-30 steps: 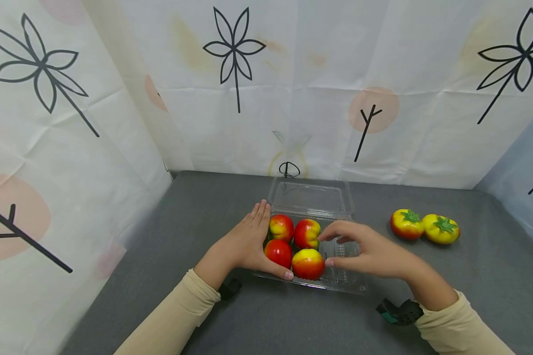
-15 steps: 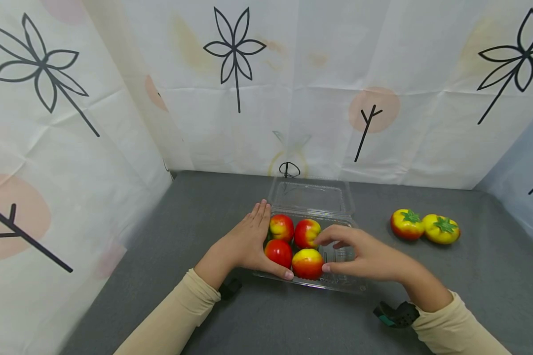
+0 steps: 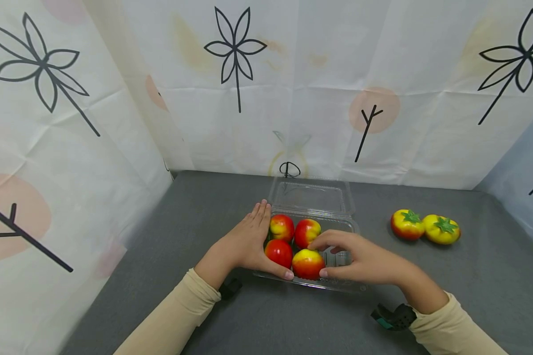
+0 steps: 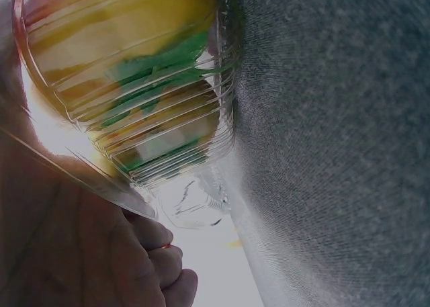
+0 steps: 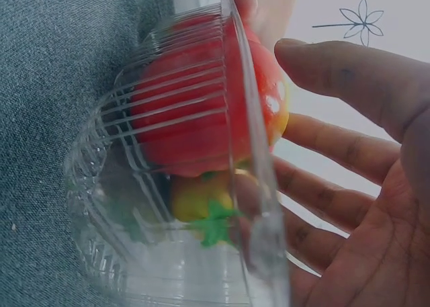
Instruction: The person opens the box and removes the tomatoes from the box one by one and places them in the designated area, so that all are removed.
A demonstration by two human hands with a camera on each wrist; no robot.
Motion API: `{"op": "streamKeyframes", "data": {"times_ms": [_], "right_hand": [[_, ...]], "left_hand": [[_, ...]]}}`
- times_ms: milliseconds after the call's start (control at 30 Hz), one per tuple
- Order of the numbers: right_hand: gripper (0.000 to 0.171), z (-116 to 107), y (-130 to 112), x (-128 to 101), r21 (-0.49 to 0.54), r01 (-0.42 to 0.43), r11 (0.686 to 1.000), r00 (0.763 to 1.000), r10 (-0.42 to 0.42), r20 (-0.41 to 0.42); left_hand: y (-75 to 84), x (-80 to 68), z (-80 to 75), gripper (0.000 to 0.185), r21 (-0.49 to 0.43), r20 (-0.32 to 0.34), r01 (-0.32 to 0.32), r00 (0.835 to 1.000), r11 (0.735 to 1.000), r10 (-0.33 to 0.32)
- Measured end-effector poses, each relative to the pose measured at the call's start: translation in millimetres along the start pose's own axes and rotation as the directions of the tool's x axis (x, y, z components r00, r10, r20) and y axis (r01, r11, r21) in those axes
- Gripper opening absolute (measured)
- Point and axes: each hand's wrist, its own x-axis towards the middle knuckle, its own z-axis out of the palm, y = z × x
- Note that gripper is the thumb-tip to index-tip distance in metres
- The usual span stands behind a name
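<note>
Now, head view: clear plastic clamshell box [image 3: 337,283] sits open on the grey counter [image 3: 204,212], lid [image 3: 311,196] laid back toward the curtain [image 3: 293,98]. Four red-yellow toy tomatoes occupy its left half, in two rows.

Left hand [image 3: 244,244]: fingers straight, flat against the box's left wall, thumb along the near edge. Released, not grasping; it braces the box. Left wrist view shows the ribbed wall [image 4: 168,105] against the palm [image 4: 67,246], fruit visible through it.

Right hand [image 3: 360,256]: inside the box's right half, fingers loosely curved. Thumb and forefinger tips touch the near-right tomato [image 3: 308,264]; fingers do not close round it. Right wrist view agrees: open palm [image 5: 376,206] beside the fruit [image 5: 201,125], nothing clenched.

Change over the last second: right hand has slid left and slightly toward the person, from the bare right half up against the near-right tomato. Left hand, box and the other fruit unchanged. Judgement: the tomato is being nudged snug against its neighbours, leaving the right half free.

Two more tomatoes [image 3: 424,227] lie on the counter, well apart to the right.
</note>
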Motion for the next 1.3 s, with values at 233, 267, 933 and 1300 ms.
{"op": "streamKeyframes", "data": {"times_ms": [233,267,933,1300], "right_hand": [[0.043,2.2,-1.1,1.1,-0.004,-0.003,1.000,1.000,0.003,0.000],[0.043,2.5,-1.3,1.5,-0.004,-0.002,1.000,1.000,0.002,-0.001],[0.039,5.0,1.7,2.9,-0.006,0.016,1.000,0.999,-0.016,-0.039],[0.038,6.0,2.3,2.9,-0.008,-0.001,1.000,0.999,0.001,-0.048]], "left_hand": [[-0.1,0.7,0.7,0.152,0.013,0.001,0.005,1.000,1.000,-0.005],[-0.2,0.8,0.8,0.152,0.013,0.001,0.005,1.000,1.000,-0.005],[-0.6,0.1,0.8,0.152,0.008,-0.004,0.000,1.000,1.000,0.000],[-0.1,0.6,0.6,0.152,0.008,-0.002,0.008,1.000,1.000,-0.008]]}}
